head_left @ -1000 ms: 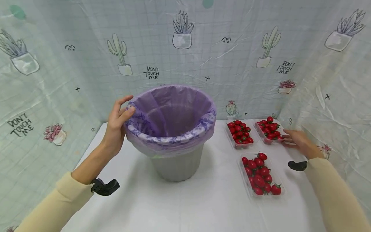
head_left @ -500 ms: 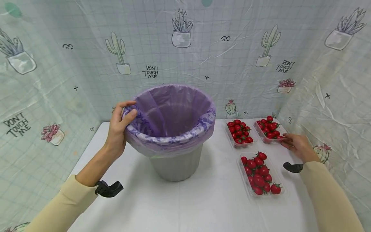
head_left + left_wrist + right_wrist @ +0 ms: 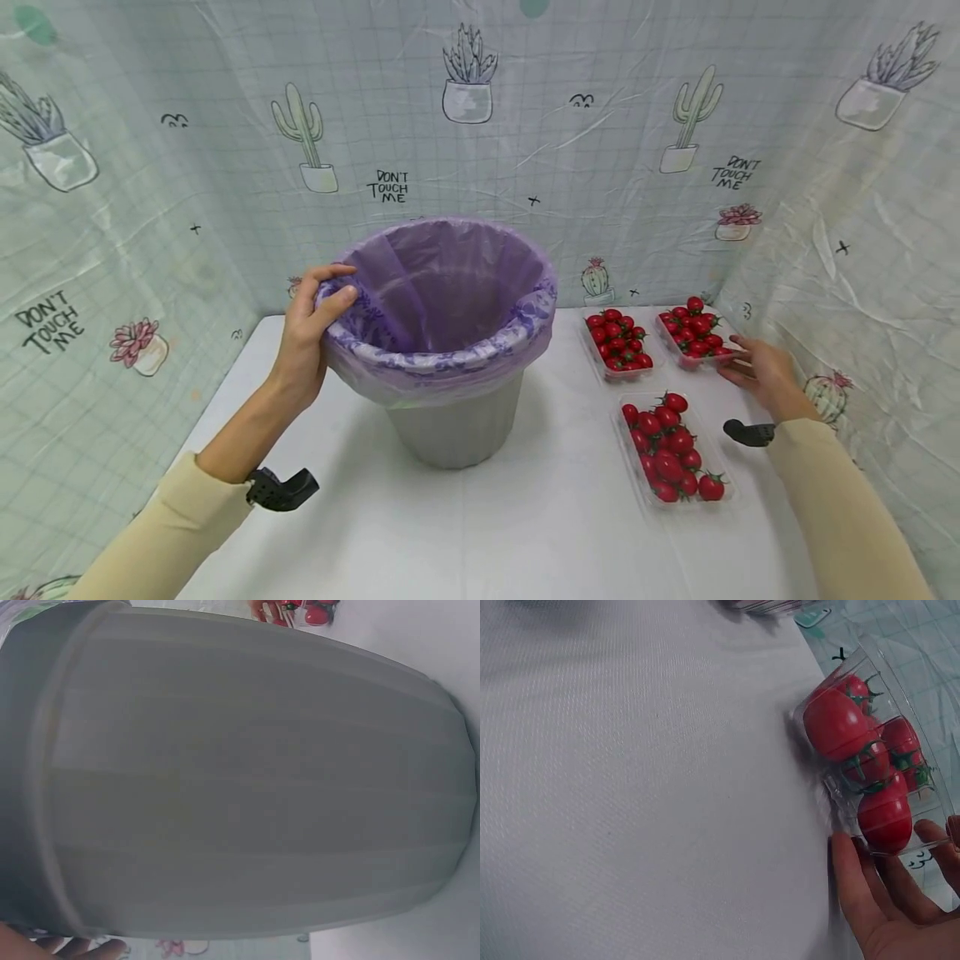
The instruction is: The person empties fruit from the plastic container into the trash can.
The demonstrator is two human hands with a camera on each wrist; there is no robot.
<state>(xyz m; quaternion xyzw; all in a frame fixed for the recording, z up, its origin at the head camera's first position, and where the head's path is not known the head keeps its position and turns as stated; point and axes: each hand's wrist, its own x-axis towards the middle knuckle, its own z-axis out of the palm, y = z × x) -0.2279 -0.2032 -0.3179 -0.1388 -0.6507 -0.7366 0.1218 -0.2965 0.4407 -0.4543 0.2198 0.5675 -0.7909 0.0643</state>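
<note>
In the head view, a grey trash bin (image 3: 457,433) stands mid-table, lined with a purple bag (image 3: 442,363) folded over its rim. My left hand (image 3: 302,337) grips the bin's left rim through the bag, thumb at the inner edge. The left wrist view is filled by the bin's ribbed side (image 3: 247,780), with some fingertips at the lower left. At the back right, my right hand (image 3: 768,375) holds the near right corner of a clear plastic punnet (image 3: 697,364). Cherry tomatoes (image 3: 832,724) lie in that punnet; the right wrist view has fingers low and a fingertip at its upper edge.
Left of the held punnet is another punnet (image 3: 628,375) of cherry tomatoes. A larger tray (image 3: 722,503) of tomatoes lies nearer on the white table (image 3: 525,533). A plastic sheet (image 3: 525,158) printed with cacti encloses the back and sides.
My left hand has settled further over the rim, fingers and thumb moving right. The right hand has shifted slightly left against the punnet's corner. The bin and the other tomatoes stay in place.
</note>
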